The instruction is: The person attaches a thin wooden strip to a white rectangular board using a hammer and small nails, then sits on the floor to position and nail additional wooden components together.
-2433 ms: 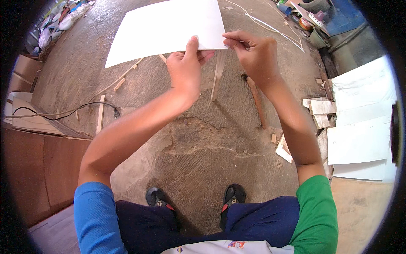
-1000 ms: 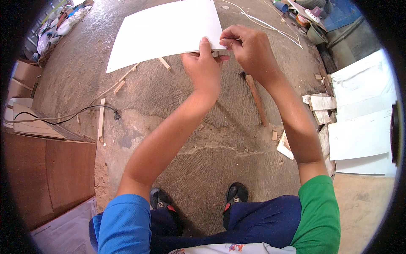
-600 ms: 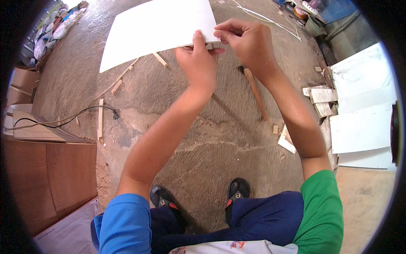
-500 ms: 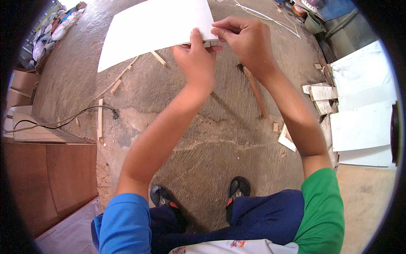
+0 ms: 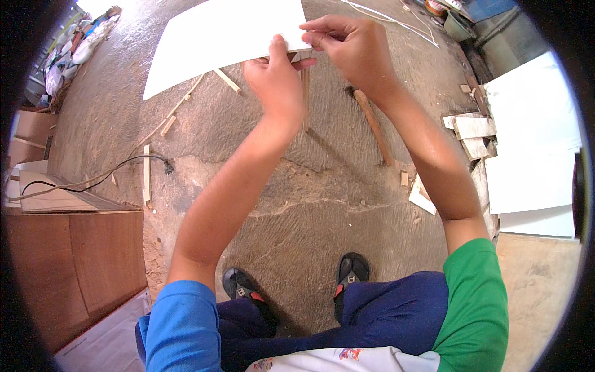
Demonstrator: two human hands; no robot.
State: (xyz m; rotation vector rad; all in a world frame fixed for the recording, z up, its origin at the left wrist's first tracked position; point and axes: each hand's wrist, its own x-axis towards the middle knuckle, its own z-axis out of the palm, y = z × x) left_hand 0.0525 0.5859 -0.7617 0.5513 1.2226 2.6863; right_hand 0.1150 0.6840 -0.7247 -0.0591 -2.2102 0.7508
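A white flat panel [image 5: 223,37] reaches out of the top of the picture, its near right corner between my hands. My left hand [image 5: 274,77] is closed on that near edge, thumb on top and fingers underneath. At the corner, my right hand [image 5: 356,46] makes a pinch with thumb and forefinger. Whatever those fingertips hold is too small to make out. Below the corner a thin upright wooden strip [image 5: 306,108] shows, partly hidden by my left hand; I cannot tell whether it is joined to the panel.
A brown stick [image 5: 374,127] lies on the rough floor, right of centre. Wood strips [image 5: 147,177] and a black cable plug [image 5: 167,166] are at left, near a brown wooden box [image 5: 74,266]. White boards [image 5: 530,180] and scrap pieces [image 5: 474,129] lie along the right.
Both hands and the panel's near corner have shifted slightly left and up in the picture. More of the thin wooden strip beneath the corner shows now. The grips look the same.
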